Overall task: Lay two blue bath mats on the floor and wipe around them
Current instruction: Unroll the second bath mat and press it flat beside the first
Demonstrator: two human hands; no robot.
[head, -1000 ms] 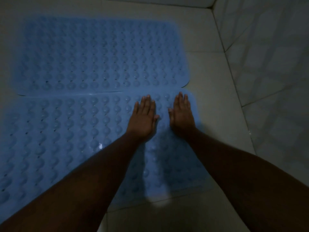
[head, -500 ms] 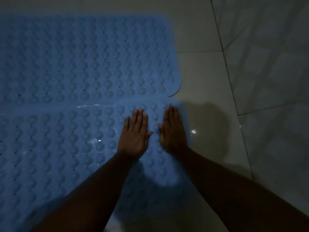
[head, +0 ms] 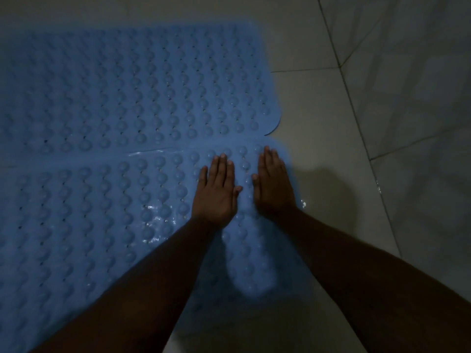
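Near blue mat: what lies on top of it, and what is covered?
On the near mat, the left hand and right hand lie flat near its far right corner, fingers straight. The bumps under the palms and the floor beneath the mat are covered.

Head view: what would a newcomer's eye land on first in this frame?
Two studded blue bath mats fill the left, the far mat and the near mat meeting along a seam on the pale tiled floor. Both hands lie flat on the near mat's right end, the left hand beside the right hand, fingers straight.
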